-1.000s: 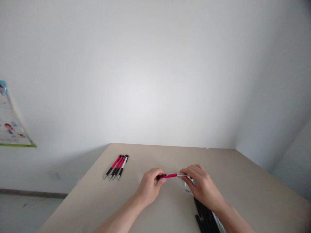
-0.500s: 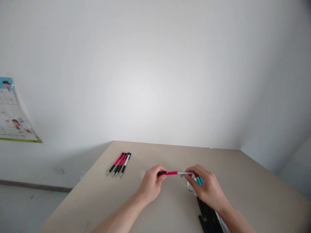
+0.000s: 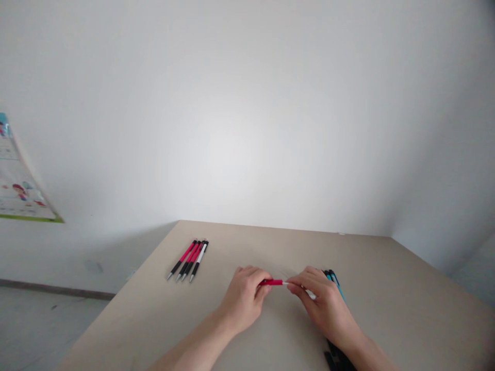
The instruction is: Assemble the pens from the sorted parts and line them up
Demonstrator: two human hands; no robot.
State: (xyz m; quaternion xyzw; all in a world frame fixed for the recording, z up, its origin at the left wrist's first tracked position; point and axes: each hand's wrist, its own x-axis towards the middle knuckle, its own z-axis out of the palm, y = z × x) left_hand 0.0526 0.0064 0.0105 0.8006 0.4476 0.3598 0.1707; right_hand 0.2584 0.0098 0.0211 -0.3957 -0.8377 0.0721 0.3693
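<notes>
In the head view, my left hand is closed around a red pen barrel held level above the table. A thin white refill pokes out of the barrel's right end, and the fingertips of my right hand pinch it. Only a short stretch of the refill shows between barrel and fingers. Behind my right hand lie blue pen barrels, partly covered by it. Black pen parts show below my right wrist, mostly hidden.
Several pens with red barrels and black grips, plus one white pen, lie side by side at the table's left. The beige table meets a white wall. A poster hangs at far left.
My right hand has come closer to my left, and much less of the refill shows outside the red barrel. The view has shifted slightly; the row of pens stays put.
</notes>
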